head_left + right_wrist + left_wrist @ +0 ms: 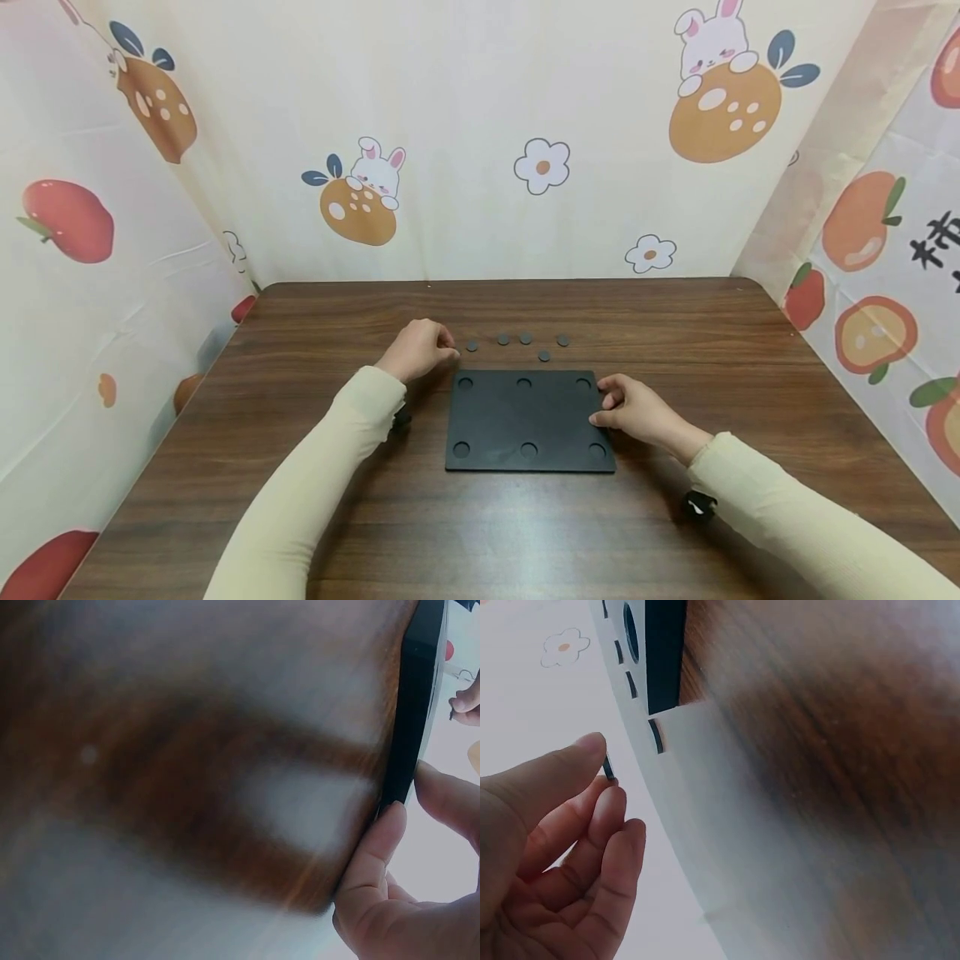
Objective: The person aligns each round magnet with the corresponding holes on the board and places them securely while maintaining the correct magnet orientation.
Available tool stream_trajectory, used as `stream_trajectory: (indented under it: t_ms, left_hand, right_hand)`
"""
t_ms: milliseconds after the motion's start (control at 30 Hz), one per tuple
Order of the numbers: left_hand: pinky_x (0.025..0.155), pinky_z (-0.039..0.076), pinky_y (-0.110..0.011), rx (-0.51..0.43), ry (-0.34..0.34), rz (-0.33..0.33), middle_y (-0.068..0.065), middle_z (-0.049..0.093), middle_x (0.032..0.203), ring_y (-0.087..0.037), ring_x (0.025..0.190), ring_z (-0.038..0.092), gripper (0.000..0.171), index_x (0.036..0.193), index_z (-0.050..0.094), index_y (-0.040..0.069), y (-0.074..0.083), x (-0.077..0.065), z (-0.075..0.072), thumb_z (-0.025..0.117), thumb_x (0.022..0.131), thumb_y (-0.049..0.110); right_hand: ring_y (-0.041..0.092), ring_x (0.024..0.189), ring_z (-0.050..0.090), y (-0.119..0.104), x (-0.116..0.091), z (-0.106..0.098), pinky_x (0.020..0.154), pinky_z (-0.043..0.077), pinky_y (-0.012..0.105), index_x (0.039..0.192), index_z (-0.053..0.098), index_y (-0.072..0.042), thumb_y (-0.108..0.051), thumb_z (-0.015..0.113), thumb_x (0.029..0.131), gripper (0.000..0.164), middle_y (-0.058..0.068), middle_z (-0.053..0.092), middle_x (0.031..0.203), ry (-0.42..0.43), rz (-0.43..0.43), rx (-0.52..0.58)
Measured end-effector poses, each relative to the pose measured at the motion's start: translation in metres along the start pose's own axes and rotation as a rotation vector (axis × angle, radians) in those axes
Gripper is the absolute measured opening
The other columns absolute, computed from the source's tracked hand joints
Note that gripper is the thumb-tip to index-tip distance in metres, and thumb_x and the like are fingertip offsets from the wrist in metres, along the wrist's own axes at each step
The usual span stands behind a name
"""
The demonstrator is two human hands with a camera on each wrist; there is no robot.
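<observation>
My left hand (420, 348) is raised just beyond the far left corner of a black rectangular board (517, 421). Between its thumb and fingertip it pinches a small dark disc (609, 766), seen edge-on in the left wrist view. The board lies flat and has several round recesses along its far and near edges, all without discs. At the board's right edge, my right hand (633, 408) holds it, thumb on the top face and a finger against the side, as the right wrist view also shows.
Several loose dark discs lie beyond the board, among them one nearest the left hand (472, 346) and one at the right end (563, 341). The brown wooden table (360, 517) meets a printed curtain (465, 208) behind and at both sides.
</observation>
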State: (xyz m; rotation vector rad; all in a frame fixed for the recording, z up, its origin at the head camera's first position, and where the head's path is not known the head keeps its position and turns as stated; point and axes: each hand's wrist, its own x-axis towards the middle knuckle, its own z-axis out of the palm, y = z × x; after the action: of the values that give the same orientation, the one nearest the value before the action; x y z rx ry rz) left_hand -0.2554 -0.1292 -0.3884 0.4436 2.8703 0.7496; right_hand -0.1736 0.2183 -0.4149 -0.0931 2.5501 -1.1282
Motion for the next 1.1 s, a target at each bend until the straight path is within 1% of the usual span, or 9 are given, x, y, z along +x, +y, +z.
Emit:
stream_trajectory:
  t_ms: [267, 600, 767, 900, 1100]
  left_hand:
    - [0.07, 0.052, -0.029, -0.009, -0.018, 0.008, -0.003, 0.072, 0.095, -0.013, 0.077, 0.062, 0.015, 0.096, 0.075, 0.01, -0.001, -0.009, 0.0, 0.072, 0.09, 0.023]
    - [0.068, 0.05, -0.028, -0.046, -0.043, 0.055, 0.001, 0.072, 0.089, -0.011, 0.073, 0.059, 0.01, 0.093, 0.075, 0.012, 0.001, -0.022, 0.003, 0.074, 0.089, 0.021]
    - [0.068, 0.05, -0.027, -0.072, -0.054, 0.056, 0.002, 0.072, 0.089, -0.01, 0.073, 0.06, 0.009, 0.093, 0.076, 0.013, 0.0, -0.026, 0.006, 0.074, 0.088, 0.021]
    - [0.066, 0.05, -0.027, -0.082, -0.054, 0.073, 0.003, 0.072, 0.087, -0.009, 0.071, 0.059, 0.008, 0.092, 0.076, 0.014, -0.001, -0.027, 0.008, 0.074, 0.088, 0.02]
    - [0.066, 0.051, -0.026, -0.068, -0.059, 0.08, 0.003, 0.073, 0.088, -0.007, 0.072, 0.061, 0.008, 0.092, 0.077, 0.015, 0.0, -0.028, 0.012, 0.076, 0.086, 0.019]
  right_hand:
    - [0.02, 0.077, 0.051, -0.001, 0.0, -0.001, 0.067, 0.043, 0.032, 0.135, 0.045, 0.006, -0.015, 0.075, 0.086, 0.061, 0.009, 0.055, 0.093, -0.005, -0.003, 0.005]
    - [0.02, 0.077, 0.05, -0.002, -0.001, -0.001, 0.067, 0.043, 0.032, 0.136, 0.044, 0.005, -0.015, 0.074, 0.086, 0.061, 0.009, 0.054, 0.095, -0.007, 0.006, 0.001]
    - [0.02, 0.078, 0.05, -0.001, -0.001, -0.001, 0.067, 0.043, 0.032, 0.136, 0.044, 0.005, -0.016, 0.074, 0.086, 0.062, 0.009, 0.054, 0.095, -0.011, 0.01, 0.006]
    - [0.02, 0.078, 0.051, -0.001, -0.001, -0.001, 0.068, 0.043, 0.032, 0.137, 0.043, 0.005, -0.016, 0.074, 0.087, 0.062, 0.009, 0.054, 0.095, -0.015, 0.01, 0.011]
    - [0.02, 0.077, 0.05, -0.001, -0.001, -0.001, 0.068, 0.043, 0.032, 0.136, 0.043, 0.005, -0.015, 0.074, 0.087, 0.062, 0.009, 0.054, 0.095, -0.017, 0.006, 0.015]
